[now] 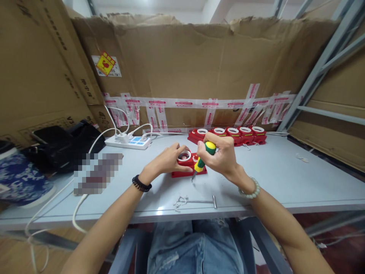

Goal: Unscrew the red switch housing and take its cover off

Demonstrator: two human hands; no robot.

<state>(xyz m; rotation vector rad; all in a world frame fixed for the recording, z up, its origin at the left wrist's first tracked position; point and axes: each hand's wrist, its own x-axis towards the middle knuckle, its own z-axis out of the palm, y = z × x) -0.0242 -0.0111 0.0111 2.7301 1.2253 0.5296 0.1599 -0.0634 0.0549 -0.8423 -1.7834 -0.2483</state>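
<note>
Red unit (pixel 187 163) gripped mid-frame, screwdriver (pixel 200 163) just beside it

Head view: the red unit sat on the table (pixel 276 175) at the centre of the frame, its white ring (pixel 184 161) facing up. The left hand (pixel 172 158) pinched it, fingers curled beside the ring and thumb along the near side. The right hand (pixel 224 154), just right of centre, was closed in a fist round the screwdriver's green and yellow handle. The shaft slanted down and leftward, ending just in front of the unit; whether its tip touched anything, I could not tell.

At lower centre lay a T-handled tool (pixel 198 201), white scraps (pixel 178 204) about its left end. Right of centre, behind the right hand, stood a row (pixel 246 139) of similar red pieces, five white rings showing. A power strip (pixel 138 143) with plugs in it lay left of centre, and a blue and white cup (pixel 23 179) stood at the left edge. Cardboard (pixel 185 64) closed off the far side, a yellow and red sticker (pixel 105 64) at its upper left.
</note>
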